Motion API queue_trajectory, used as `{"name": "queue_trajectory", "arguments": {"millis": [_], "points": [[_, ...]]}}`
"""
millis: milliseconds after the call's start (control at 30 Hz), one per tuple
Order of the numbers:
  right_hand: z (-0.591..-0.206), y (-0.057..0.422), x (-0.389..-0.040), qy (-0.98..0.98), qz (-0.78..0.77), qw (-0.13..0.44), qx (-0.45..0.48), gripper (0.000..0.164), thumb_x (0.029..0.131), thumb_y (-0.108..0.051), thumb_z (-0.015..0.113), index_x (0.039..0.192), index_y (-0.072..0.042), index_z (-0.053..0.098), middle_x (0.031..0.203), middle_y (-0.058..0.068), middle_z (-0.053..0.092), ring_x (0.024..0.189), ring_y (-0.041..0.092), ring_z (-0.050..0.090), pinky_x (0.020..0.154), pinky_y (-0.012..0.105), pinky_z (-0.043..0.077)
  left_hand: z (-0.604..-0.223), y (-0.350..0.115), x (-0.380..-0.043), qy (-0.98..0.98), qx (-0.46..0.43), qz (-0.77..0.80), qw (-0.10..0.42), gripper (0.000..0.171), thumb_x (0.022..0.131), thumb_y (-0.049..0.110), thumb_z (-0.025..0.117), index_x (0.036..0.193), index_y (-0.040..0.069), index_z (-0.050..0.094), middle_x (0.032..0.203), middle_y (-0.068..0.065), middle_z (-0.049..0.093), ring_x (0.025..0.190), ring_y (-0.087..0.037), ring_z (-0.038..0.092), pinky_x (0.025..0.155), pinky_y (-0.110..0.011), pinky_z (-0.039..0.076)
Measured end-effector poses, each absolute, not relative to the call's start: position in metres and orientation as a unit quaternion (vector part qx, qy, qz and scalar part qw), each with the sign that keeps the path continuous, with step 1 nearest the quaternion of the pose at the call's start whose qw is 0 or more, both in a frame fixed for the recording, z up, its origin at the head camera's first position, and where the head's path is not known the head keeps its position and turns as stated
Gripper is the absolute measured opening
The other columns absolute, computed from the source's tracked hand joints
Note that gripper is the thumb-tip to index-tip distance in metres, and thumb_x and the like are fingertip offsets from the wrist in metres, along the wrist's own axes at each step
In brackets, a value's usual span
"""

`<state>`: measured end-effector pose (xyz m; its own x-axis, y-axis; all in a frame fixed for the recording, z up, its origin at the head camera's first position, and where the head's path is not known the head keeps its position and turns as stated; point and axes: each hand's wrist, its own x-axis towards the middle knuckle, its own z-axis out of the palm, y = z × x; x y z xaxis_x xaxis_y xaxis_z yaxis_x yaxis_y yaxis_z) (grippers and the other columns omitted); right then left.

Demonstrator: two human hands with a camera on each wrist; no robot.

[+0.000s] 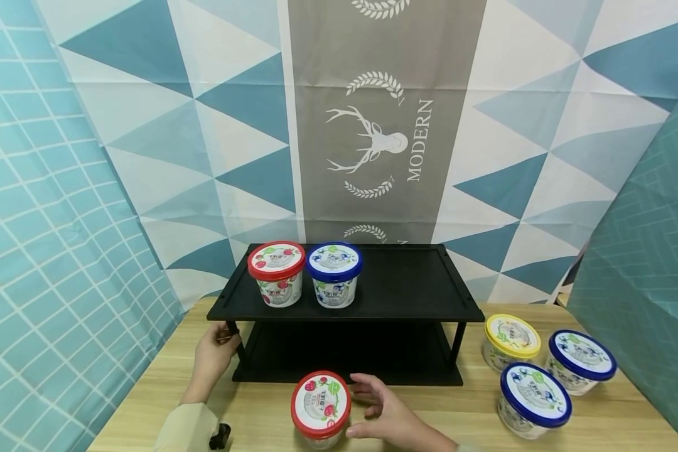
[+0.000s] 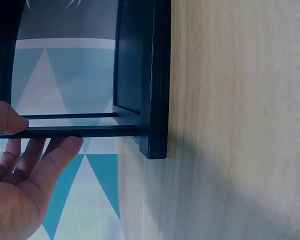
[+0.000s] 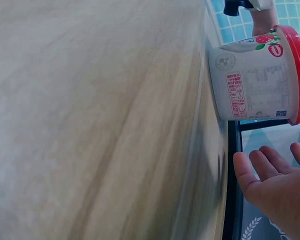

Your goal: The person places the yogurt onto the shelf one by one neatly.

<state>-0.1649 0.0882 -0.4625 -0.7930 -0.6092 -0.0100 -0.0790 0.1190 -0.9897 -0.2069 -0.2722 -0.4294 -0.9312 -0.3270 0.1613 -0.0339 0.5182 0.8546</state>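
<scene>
My left hand pinches the front left post of a black two-tier shelf, thumb on one side and fingers on the other. On the table before the shelf stands a red-lidded tub with strawberry pictures. Just right of that tub is my right hand, its fingers spread and holding nothing. In the right wrist view a gap shows between this hand and the tub. The shelf's top tier bears another red-lidded tub and a blue-lidded tub, side by side.
Right of the shelf, a yellow-lidded tub and two blue-lidded tubs, one nearer and one farther right, stand on the wooden table. Patterned cloth hangs behind the shelf, with tiled-pattern cloth at the left.
</scene>
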Motion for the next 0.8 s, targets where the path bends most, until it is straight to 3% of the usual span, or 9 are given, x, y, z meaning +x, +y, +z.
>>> {"name": "queue_trajectory", "arguments": {"millis": [367,800], "points": [[-0.463,0.079,-0.164,0.715,-0.619,0.212,-0.248,0.08,0.078,-0.024,0.076,0.143,-0.006,0.033,0.136,0.015,0.047,0.122,0.027,0.046,0.086,0.032,0.046,-0.427,-0.272,-0.204,-0.86,0.103,-0.478,0.147,0.03,0.092,0.009,0.052,0.119,-0.004,0.049,0.12,-0.029,0.055,0.109,-0.038,0.056,0.073,-0.022,0.053],[-0.466,0.071,-0.164,0.724,-0.613,0.22,-0.224,0.079,0.077,-0.027,0.077,0.142,-0.01,0.035,0.136,0.01,0.047,0.12,0.025,0.047,0.086,0.029,0.046,-0.428,-0.272,-0.204,-0.86,0.1,-0.478,0.148,0.03,0.093,0.009,0.051,0.119,-0.004,0.049,0.12,-0.029,0.055,0.109,-0.038,0.056,0.072,-0.021,0.052]]}}
